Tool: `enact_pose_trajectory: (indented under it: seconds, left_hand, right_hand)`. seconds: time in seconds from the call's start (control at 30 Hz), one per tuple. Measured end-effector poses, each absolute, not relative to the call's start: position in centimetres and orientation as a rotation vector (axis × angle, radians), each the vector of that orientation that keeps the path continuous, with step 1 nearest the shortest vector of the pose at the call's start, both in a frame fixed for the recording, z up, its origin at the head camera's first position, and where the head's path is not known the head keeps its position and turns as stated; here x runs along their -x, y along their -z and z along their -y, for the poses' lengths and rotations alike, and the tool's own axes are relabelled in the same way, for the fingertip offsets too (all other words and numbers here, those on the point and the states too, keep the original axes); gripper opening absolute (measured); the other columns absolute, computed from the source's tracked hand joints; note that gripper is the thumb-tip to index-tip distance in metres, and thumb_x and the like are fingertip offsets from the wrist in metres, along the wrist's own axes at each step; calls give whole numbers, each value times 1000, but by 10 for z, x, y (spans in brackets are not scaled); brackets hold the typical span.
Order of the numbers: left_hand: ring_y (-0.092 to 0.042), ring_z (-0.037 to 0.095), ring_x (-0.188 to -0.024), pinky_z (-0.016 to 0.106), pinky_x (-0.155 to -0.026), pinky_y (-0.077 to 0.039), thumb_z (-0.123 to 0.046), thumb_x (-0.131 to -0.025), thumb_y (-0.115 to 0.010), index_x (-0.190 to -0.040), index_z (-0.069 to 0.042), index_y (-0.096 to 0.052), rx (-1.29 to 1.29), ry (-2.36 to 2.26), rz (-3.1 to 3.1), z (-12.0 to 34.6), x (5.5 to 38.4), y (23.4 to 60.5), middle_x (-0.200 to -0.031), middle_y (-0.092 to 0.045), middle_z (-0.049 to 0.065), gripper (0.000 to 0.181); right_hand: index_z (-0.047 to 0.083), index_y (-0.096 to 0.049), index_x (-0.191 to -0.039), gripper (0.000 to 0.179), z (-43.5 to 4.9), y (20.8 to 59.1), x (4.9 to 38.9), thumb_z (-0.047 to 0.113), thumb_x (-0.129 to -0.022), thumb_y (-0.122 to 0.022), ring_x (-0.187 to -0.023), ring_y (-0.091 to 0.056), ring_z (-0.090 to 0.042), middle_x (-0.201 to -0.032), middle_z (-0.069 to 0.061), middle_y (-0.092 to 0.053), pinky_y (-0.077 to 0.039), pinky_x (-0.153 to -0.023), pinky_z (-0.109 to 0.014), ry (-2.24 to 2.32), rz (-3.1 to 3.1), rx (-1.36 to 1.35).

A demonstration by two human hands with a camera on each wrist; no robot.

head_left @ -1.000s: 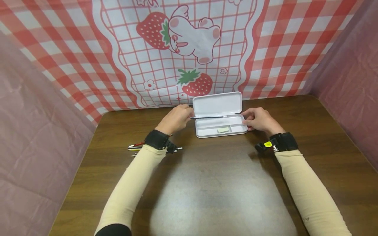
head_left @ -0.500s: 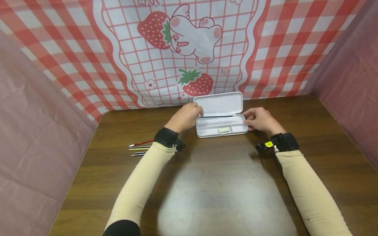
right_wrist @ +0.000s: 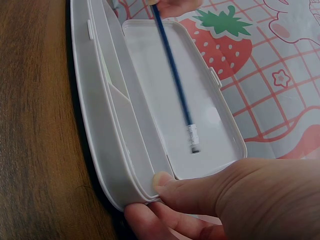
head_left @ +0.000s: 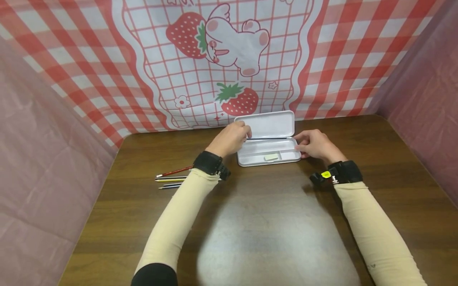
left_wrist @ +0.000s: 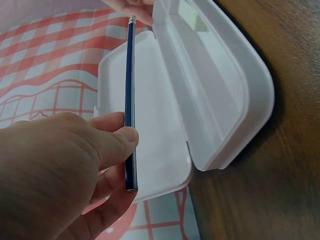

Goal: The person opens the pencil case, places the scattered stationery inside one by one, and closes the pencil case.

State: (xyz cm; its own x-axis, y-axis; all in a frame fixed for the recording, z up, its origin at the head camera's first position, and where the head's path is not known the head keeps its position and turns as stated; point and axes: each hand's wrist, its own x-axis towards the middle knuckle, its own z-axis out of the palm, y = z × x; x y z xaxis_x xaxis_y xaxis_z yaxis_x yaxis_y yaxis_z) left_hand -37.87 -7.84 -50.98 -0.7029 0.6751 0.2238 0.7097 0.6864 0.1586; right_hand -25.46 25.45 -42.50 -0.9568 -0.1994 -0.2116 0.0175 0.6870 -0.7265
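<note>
My left hand (head_left: 230,138) pinches a dark blue pencil (left_wrist: 130,80) between thumb and fingers. In the right wrist view the pencil's silver ferrule and dark eraser end point toward my right hand (head_left: 315,145), over the lid's inner face. A white pencil case (head_left: 243,161) lies with its lid (head_left: 272,125) raised against the cloth behind. Thumb inside and fingers outside, my right hand grips the case's right end. A pale green eraser (head_left: 270,157) sits in the narrow front compartment, left of a small divider. The long rear compartment holds nothing visible.
Several pencils lie on the wooden table (head_left: 272,230) at the left, partly behind the left forearm; a red pencil (head_left: 175,171) is the farthest back. A checked cloth with strawberries (head_left: 239,102) hangs right behind the case. Pink curtains (head_left: 43,159) stand at both sides.
My left hand has moved right and slightly back with the pencil, from beside the case to over its left part. My right hand has stayed at the case's right end.
</note>
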Motion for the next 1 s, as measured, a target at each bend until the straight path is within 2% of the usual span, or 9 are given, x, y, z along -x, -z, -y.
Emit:
enact_pose_trajectory:
  seconds: [0.1, 0.23, 0.33, 0.37, 0.5, 0.6, 0.73, 0.83, 1.0]
  left_hand:
    - [-72, 23, -110, 41, -102, -61, -12, -107, -65, -124, -22, -79, 1128, 352, 2795, 76, 373, 507, -119, -72, 0, 24]
    - [-73, 27, -114, 44, -103, -61, -9, -108, -66, -124, -16, -80, 1107, 304, 2849, 72, 347, 485, -120, -74, 7, 22]
    - [-75, 25, -112, 45, -101, -61, -11, -108, -68, -122, -15, -81, 1102, 256, 2839, 70, 338, 480, -118, -75, 6, 20]
    - [-75, 23, -111, 43, -100, -62, -14, -110, -66, -121, -17, -81, 1112, 289, 2833, 71, 348, 492, -117, -75, 4, 20]
    - [-76, 23, -108, 42, -98, -62, -10, -107, -67, -119, -14, -83, 1106, 250, 2827, 67, 335, 479, -115, -77, 5, 20]
    - [-76, 25, -111, 47, -100, -62, -8, -106, -68, -121, -13, -82, 1102, 244, 2853, 64, 321, 464, -118, -76, 7, 21]
    - [-76, 25, -115, 44, -104, -63, -10, -108, -69, -123, -12, -82, 1114, 270, 2886, 63, 313, 458, -120, -77, 7, 19]
    - [-75, 25, -117, 39, -108, -62, -12, -108, -71, -122, -13, -82, 1122, 367, 2893, 64, 318, 468, -120, -76, 7, 18]
    - [-74, 25, -117, 41, -110, -61, -12, -108, -70, -122, -14, -83, 1133, 440, 2904, 61, 326, 483, -120, -76, 6, 19]
  right_hand:
    - [-9, -64, -148, 45, -255, 425, 255, 6, -106, -75, -77, -70, -13, -108, -24, -73, -63, -66, -21, 1133, -2629, 140]
    - [-9, -64, -148, 45, -255, 426, 255, 7, -107, -75, -77, -70, -14, -109, -24, -73, -63, -66, -21, 1125, -2627, 132]
    - [-8, -64, -149, 46, -254, 426, 255, 7, -106, -75, -78, -70, -15, -110, -25, -73, -63, -67, -21, 1118, -2630, 130]
    - [-8, -64, -149, 46, -255, 426, 255, 7, -107, -75, -78, -70, -15, -111, -25, -73, -63, -67, -21, 1115, -2632, 130]
    - [-8, -64, -149, 47, -255, 426, 255, 8, -107, -75, -79, -69, -16, -112, -26, -73, -63, -67, -20, 1123, -2626, 124]
    - [-8, -63, -150, 47, -255, 425, 255, 8, -107, -75, -80, -69, -16, -112, -26, -73, -63, -67, -20, 1127, -2620, 122]
    - [-8, -63, -150, 48, -255, 423, 255, 8, -107, -75, -80, -70, -17, -112, -25, -72, -63, -68, -21, 1122, -2620, 123]
    - [-8, -63, -150, 48, -255, 423, 255, 8, -107, -75, -80, -70, -18, -112, -26, -72, -63, -68, -21, 1123, -2617, 124]
    - [-8, -63, -150, 47, -255, 425, 255, 7, -107, -75, -79, -70, -17, -110, -25, -72, -63, -68, -22, 1129, -2615, 121]
